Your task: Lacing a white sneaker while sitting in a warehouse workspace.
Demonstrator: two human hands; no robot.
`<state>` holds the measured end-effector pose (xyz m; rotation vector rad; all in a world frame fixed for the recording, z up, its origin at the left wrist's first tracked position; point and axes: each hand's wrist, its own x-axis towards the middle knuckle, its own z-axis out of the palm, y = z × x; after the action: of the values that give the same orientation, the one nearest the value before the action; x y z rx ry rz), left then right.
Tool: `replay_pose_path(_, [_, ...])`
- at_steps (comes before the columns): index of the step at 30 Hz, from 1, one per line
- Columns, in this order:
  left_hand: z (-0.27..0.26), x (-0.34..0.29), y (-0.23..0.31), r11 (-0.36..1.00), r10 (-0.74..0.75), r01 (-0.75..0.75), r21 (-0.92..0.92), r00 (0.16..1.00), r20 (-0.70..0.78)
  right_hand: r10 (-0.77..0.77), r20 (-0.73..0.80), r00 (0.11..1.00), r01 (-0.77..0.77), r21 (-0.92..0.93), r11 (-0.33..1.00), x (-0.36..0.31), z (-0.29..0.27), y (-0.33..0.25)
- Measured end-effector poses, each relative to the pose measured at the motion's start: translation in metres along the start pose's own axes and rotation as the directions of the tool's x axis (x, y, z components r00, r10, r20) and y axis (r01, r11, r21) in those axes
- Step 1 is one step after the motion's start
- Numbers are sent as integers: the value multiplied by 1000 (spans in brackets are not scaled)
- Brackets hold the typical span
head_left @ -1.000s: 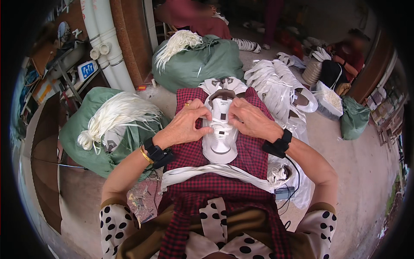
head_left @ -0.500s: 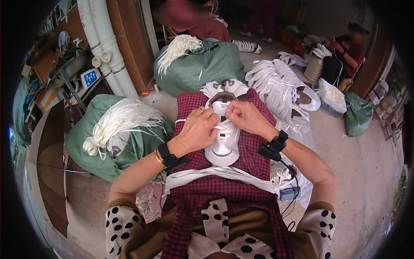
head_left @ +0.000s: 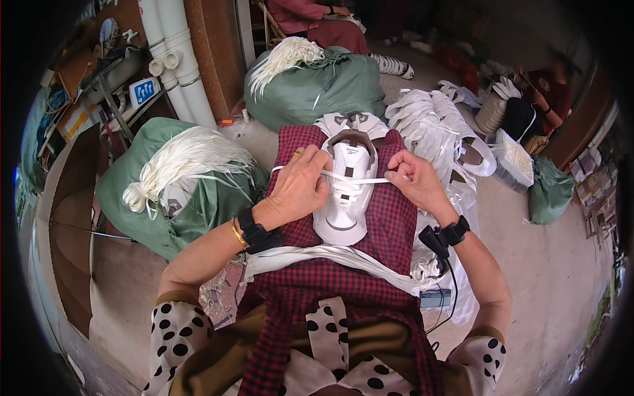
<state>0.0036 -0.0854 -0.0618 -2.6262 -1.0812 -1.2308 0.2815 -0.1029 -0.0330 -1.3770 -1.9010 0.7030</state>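
Observation:
A white sneaker with a grey-brown collar lies on my lap, toe toward me, on a red-and-black checked apron. A flat white shoelace crosses its tongue and runs taut to the right. My right hand pinches that lace between thumb and fingers, off the shoe's right side. Against the shoe's left edge, my left hand is closed, a strand of lace showing by its fingers; its fingertips are partly hidden. Behind the sneaker's heel sit more white shoes.
Bundles of white laces lie on two green sacks, one at left and one farther back. A pile of white shoes stands at right. More laces lie across my lap. Two people sit working at the back.
My right hand has moved right, away from the shoe, drawing the lace out straight. My left hand stays at the shoe's left side. The view has shifted slightly.

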Motion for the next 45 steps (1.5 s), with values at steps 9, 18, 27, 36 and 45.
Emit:
replay_pose_path(9, [-9, 6, -22, 975, 24, 26, -221, 975, 222, -199, 155, 968, 240, -320, 917, -5, 13, -20])
replay_pose_path(18, [-13, -3, -79, 874, 371, -434, 218, 886, 279, -514, 189, 837, 542, -419, 728, -11, -10, 26])
replay_pose_path(27, [-157, -38, -167, 848, -25, 3, 530, 999, 35, -383, -84, 920, 163, -807, 568, -66, -167, 78])
replay_pose_path(36, [-340, -75, -189, 467, -121, 222, 856, 975, -187, -249, -447, 859, -388, -887, 251, -144, -293, 67])
replay_pose_path(45, [-276, -59, -119, 823, 148, 399, 404, 537, -831, -330, -930, 164, -40, -340, 939, -126, -180, 33])
